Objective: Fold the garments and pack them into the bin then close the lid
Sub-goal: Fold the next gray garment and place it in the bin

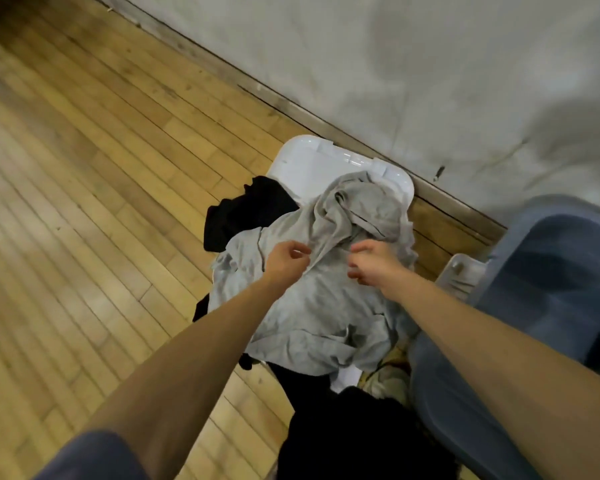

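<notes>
A crumpled grey garment (326,306) lies spread over a white lid (312,161) that rests flat on the wooden floor. A black garment (246,213) pokes out from under its left side. My left hand (284,261) is over the middle of the grey garment and pinches a fold of it. My right hand (374,265) hovers just to the right with its fingers loosely curled and holds nothing; it is motion-blurred. The blue-grey bin (551,265) stands at the right with its opening showing.
More dark clothing (343,427) lies heaped near the bottom middle, beside some yellowish fabric (388,379). A pale wall (395,64) with a baseboard runs diagonally behind the lid. Wooden floor (84,202) stretches to the left. A pale plastic part (461,271) sits by the bin.
</notes>
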`<action>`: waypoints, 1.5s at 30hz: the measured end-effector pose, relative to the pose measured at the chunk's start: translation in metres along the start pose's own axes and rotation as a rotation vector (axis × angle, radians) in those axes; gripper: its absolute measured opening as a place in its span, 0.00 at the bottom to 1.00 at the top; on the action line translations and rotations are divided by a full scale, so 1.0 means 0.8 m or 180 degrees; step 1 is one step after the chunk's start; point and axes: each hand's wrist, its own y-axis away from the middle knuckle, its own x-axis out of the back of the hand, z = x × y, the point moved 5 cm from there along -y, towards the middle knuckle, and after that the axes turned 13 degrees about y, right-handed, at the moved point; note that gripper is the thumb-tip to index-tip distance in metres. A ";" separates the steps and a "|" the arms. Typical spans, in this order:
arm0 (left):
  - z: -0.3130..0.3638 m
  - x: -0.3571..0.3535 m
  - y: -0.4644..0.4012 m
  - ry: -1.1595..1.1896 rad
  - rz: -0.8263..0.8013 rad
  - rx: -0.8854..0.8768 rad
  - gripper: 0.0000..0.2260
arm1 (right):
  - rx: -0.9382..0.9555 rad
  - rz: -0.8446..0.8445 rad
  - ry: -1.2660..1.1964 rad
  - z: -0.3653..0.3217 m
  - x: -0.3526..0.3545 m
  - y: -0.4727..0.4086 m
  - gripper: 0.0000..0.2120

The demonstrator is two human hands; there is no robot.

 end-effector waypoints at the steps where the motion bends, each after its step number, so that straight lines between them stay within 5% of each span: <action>1: -0.003 -0.007 -0.006 -0.0203 0.0024 -0.0137 0.07 | 0.0137 0.0005 0.0124 -0.001 -0.004 -0.011 0.12; 9: -0.041 -0.044 -0.048 -0.1158 0.0455 -0.0795 0.09 | 0.0693 -0.0789 0.0786 0.002 -0.060 -0.084 0.34; 14: -0.033 -0.039 -0.049 -0.1018 0.0548 -0.1256 0.04 | 0.0835 -0.0063 0.0980 0.013 -0.048 -0.102 0.26; 20: 0.028 -0.014 -0.011 -0.0573 0.0432 -0.1653 0.04 | 0.1402 0.0820 0.1541 -0.038 -0.012 -0.064 0.03; 28: 0.144 0.046 0.058 -0.0493 0.0229 -0.2123 0.05 | 0.2460 0.1213 0.2196 -0.120 0.064 0.043 0.09; 34: 0.251 0.080 0.146 -0.0470 0.0144 -0.2599 0.06 | 0.2555 0.1512 0.1710 -0.189 0.128 0.169 0.06; 45: 0.407 0.139 0.364 -0.0048 0.0055 -0.3582 0.06 | 0.3056 0.2567 0.1950 -0.262 0.216 0.447 0.09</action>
